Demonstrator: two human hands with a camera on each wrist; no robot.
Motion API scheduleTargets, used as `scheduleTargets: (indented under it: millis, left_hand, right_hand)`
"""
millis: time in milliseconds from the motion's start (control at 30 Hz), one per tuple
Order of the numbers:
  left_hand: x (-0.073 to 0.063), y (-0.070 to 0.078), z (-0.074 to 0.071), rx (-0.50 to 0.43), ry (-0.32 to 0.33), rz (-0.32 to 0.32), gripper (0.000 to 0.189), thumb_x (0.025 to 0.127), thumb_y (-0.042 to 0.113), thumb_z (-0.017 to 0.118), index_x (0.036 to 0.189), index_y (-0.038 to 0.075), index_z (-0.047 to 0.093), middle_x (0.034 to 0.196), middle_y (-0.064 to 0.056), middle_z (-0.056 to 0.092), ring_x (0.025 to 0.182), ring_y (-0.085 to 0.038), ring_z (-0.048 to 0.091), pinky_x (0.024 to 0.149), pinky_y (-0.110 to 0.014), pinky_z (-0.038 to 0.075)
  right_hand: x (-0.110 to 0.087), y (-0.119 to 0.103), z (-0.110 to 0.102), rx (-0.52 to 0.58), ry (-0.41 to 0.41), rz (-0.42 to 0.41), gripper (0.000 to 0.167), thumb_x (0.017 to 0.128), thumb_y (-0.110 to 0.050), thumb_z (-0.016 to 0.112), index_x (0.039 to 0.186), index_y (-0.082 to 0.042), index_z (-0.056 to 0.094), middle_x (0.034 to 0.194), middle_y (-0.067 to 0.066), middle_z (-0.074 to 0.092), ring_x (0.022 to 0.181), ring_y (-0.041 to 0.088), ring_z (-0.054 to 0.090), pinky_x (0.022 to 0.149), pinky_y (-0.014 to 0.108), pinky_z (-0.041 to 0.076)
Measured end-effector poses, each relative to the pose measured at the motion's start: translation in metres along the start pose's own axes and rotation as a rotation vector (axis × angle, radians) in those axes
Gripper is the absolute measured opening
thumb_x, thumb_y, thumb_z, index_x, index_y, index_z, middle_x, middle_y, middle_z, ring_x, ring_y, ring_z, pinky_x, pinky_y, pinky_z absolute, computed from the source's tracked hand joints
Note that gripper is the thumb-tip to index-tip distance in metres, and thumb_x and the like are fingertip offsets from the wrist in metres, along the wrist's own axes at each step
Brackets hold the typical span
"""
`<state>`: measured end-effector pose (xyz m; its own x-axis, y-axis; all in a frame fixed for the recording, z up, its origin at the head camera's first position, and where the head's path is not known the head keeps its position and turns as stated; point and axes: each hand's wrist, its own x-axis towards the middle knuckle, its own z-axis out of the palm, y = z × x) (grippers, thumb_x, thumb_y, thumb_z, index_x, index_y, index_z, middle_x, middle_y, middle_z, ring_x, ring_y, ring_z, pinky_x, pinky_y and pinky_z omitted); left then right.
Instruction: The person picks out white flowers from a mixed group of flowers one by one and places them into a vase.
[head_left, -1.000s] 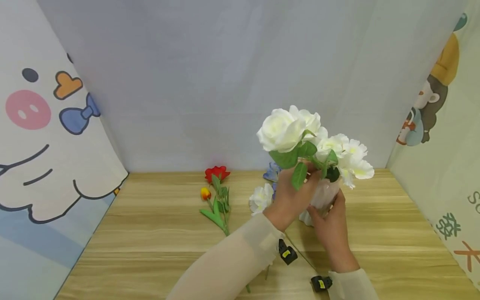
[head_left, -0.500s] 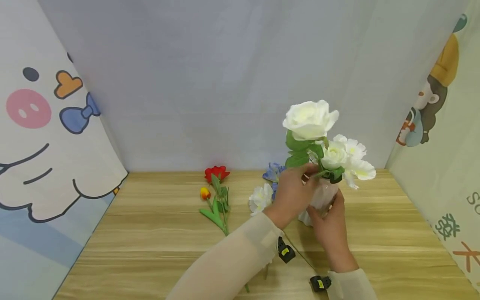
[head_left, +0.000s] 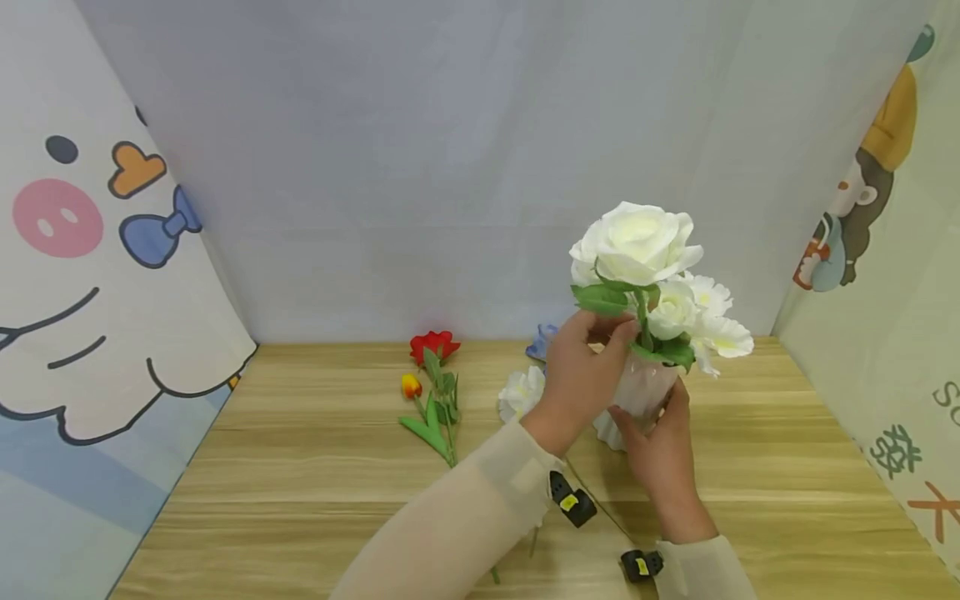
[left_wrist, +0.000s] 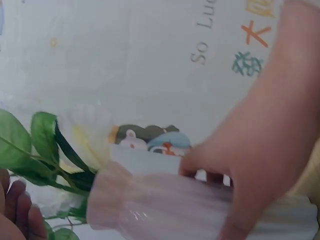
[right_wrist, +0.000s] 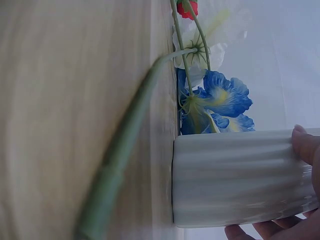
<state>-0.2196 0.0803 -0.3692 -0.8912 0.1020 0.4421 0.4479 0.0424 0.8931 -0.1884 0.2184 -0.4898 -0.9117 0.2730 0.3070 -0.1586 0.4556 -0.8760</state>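
My left hand (head_left: 581, 371) pinches the stem of a large white rose (head_left: 637, 242) just above the vase mouth. In the left wrist view, its fingertips (left_wrist: 22, 210) show at the lower left, beside green leaves. A pale ribbed vase (head_left: 647, 387) stands upright on the table, and my right hand (head_left: 663, 462) grips its side. In the right wrist view, the thumb and fingers lie on opposite sides of the vase (right_wrist: 240, 175). A smaller white rose (head_left: 672, 308) and a ruffled white flower (head_left: 720, 321) stand in the vase. The stem's lower end is hidden.
On the wooden table (head_left: 300, 467), a red flower (head_left: 433, 346) and a red-yellow tulip (head_left: 411, 385) lie left of my hands. A loose white flower (head_left: 520, 396) and a blue flower (head_left: 540, 342) lie behind my left wrist. A grey cloth backdrop (head_left: 450, 183) rises behind.
The large white rose has swung right and now stands above the vase. My left hand has shifted slightly, still holding its stem. My right hand keeps its grip on the vase.
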Motion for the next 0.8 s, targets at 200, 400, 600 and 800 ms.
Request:
scheduleTargets:
  millis: [200,400,600,800]
  left_hand:
    - [-0.002,0.012,-0.001,-0.121,0.129,0.166,0.010,0.100,0.015,0.068,0.098,0.005,0.068,0.086,0.000,0.067,0.078,-0.010,0.060,0.068,-0.027,0.050]
    - [-0.001,0.019,0.004,-0.063,0.111,0.206,0.013,0.097,0.015,0.071,0.105,0.004,0.073,0.096,0.000,0.071,0.082,-0.007,0.063,0.072,-0.025,0.054]
    - [0.002,0.018,0.008,0.055,0.079,0.096,0.013,0.098,0.023,0.071,0.104,0.013,0.076,0.094,0.011,0.067,0.078,-0.003,0.058,0.065,-0.022,0.052]
    - [0.007,0.017,0.008,0.111,0.046,0.064,0.012,0.097,0.025,0.071,0.102,0.015,0.077,0.090,0.014,0.065,0.079,-0.002,0.057,0.062,-0.022,0.052]
  right_hand:
    - [0.000,0.001,0.000,-0.010,-0.008,0.016,0.093,0.097,-0.020,0.073,0.161,0.001,0.010,0.148,0.030,0.036,0.130,0.042,0.044,0.101,0.062,0.042]
    - [0.001,0.001,-0.002,0.001,-0.010,0.021,0.090,0.098,-0.015,0.071,0.161,0.001,0.010,0.149,0.030,0.034,0.132,0.041,0.043,0.102,0.060,0.042]
    - [0.000,0.002,-0.003,0.002,-0.018,0.027,0.087,0.098,-0.013,0.070,0.159,0.005,0.011,0.148,0.033,0.033,0.131,0.043,0.043,0.104,0.062,0.040]
    - [0.000,0.000,-0.002,0.006,-0.015,0.006,0.084,0.098,-0.014,0.070,0.158,0.006,0.014,0.143,0.032,0.037,0.126,0.043,0.046,0.100,0.061,0.043]
